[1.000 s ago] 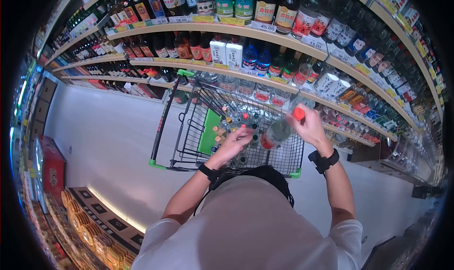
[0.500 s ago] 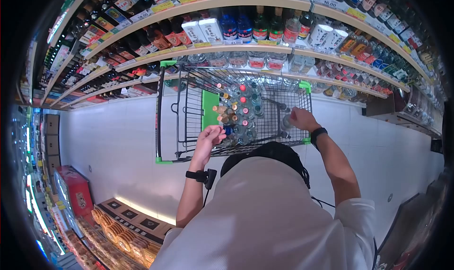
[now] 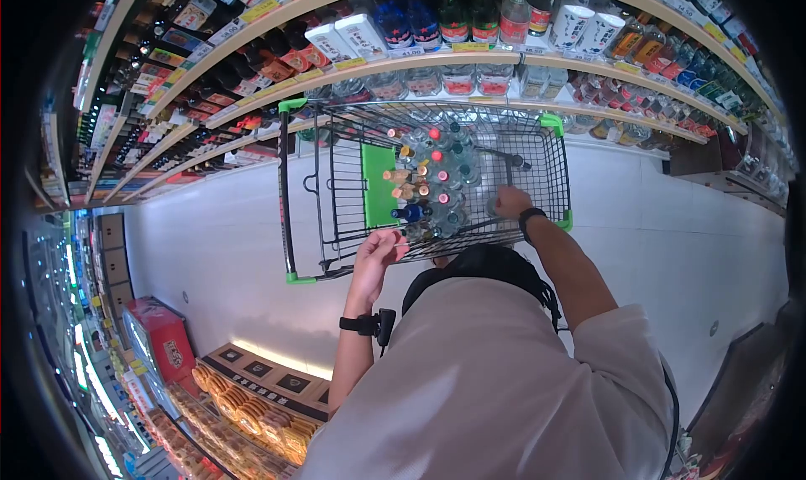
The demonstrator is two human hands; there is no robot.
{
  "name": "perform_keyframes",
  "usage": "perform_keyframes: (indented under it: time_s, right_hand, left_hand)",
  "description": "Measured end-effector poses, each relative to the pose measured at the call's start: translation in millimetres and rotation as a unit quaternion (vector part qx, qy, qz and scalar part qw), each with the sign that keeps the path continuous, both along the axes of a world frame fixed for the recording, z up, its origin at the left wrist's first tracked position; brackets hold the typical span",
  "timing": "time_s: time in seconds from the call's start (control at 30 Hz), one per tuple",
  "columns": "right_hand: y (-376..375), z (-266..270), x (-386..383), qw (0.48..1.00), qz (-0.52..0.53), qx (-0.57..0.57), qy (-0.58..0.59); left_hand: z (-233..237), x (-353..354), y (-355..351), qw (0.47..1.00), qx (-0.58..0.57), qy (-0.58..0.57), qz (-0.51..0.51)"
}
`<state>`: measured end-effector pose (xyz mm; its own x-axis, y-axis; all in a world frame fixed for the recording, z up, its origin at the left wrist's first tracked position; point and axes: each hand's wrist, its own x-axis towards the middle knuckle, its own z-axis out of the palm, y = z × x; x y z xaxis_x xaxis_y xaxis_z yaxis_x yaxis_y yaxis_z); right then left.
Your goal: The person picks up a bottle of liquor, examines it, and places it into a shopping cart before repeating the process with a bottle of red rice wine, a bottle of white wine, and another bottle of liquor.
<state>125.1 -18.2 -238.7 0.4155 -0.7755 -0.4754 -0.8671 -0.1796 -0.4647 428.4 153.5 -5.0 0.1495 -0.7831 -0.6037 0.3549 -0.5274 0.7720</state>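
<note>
A black wire shopping cart (image 3: 288, 194) with green corner pieces stands before me. Clear glass bottles (image 3: 453, 220) are packed upright in its middle, several with pink or red caps. Beside them are tan-capped bottles (image 3: 410, 175) and a dark blue bottle (image 3: 410, 214), which leans over. My right hand (image 3: 512, 201) is inside the cart, right of the group, closed around the top of a clear glass bottle (image 3: 492, 206) that it partly hides. My left hand (image 3: 384, 246) is by the cart's near side, below the blue bottle, its fingers curled, with nothing visible in them.
Shelves (image 3: 470, 57) full of bottles run along the cart's far side. A green panel (image 3: 379, 186) stands at the cart's left end. Behind me on the left are a display of packaged baked goods (image 3: 252, 413) and a red cabinet (image 3: 168, 341). Pale floor tiles (image 3: 227, 245) surround the cart.
My right hand has moved left toward the bottle group with the clear bottle. My left hand has shifted slightly away from the blue bottle, which now leans more. The camera view has shifted.
</note>
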Motion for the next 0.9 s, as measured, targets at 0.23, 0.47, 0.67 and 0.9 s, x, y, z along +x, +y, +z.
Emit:
perform_keyframes:
  time_s: [0.23, 0.47, 0.67, 0.9]
  right_hand:
    - [-3.1, -25.8, 30.9, 1.000, -0.014, -0.007, -0.022]
    - [-15.1, -37.2, 60.4, 0.999, -0.008, -0.040, -0.013]
    - [-12.7, -31.6, 78.6, 0.999, -0.029, -0.027, -0.014]
    - [-8.7, -35.0, 77.7, 0.999, -0.045, -0.006, -0.017]
  left_hand:
    - [2.1, 13.5, 25.1, 0.999, 0.011, -0.015, 0.040]
    - [-2.1, 17.3, 34.9, 0.998, 0.029, -0.016, 0.057]
    - [-1.5, 15.1, 37.0, 0.998, 0.030, -0.017, 0.062]
    - [-0.7, 17.1, 45.8, 0.996, 0.034, -0.031, 0.070]
